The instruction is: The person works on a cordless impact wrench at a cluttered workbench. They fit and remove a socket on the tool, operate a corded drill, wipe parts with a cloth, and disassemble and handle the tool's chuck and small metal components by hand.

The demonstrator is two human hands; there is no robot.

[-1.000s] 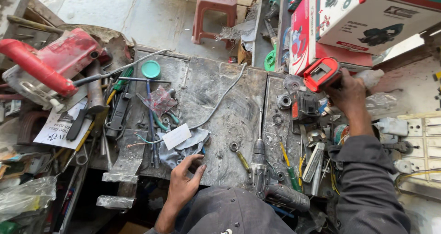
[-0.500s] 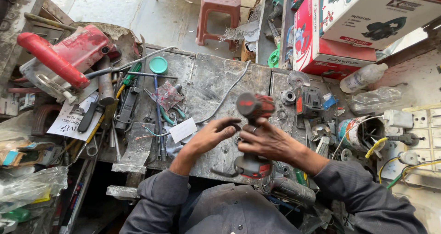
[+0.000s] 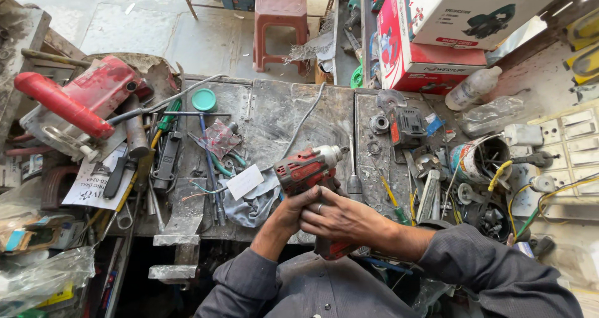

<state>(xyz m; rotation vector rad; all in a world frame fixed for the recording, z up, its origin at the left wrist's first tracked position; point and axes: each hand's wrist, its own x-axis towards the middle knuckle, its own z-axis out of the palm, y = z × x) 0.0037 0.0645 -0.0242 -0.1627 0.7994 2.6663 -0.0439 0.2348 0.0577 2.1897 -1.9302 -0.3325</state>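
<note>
Red plastic and dark grime are what I am seeing nearest me: both hands are gripping a red cordless drill (image 3: 310,168) just above the near edge of the workbench (image 3: 293,109). My right hand (image 3: 340,217) is wrapping over the handle from the right, fingers curled shut around it, a ring showing on one finger. My left hand (image 3: 293,209) is closing on the same handle from below and the left, tucked partly under the right one. The drill's nose is pointing up and to the right, toward the far side of the bench.

Half a second ago the drill was sitting higher and farther out over the bench with the hands spread looser on it; now I am seeing it pulled in closer to my body and tilted.

Just beside the drill a screwdriver (image 3: 353,174) is lying on the metal, and a grey rag (image 3: 253,204) with a white card (image 3: 244,182) is lying to the left. Farther left a red circular saw (image 3: 75,102) is resting at the bench corner. Beyond, a pink plastic stool (image 3: 279,18) is standing on the concrete floor, with cardboard tool boxes (image 3: 437,37) stacked at the far right.
</note>
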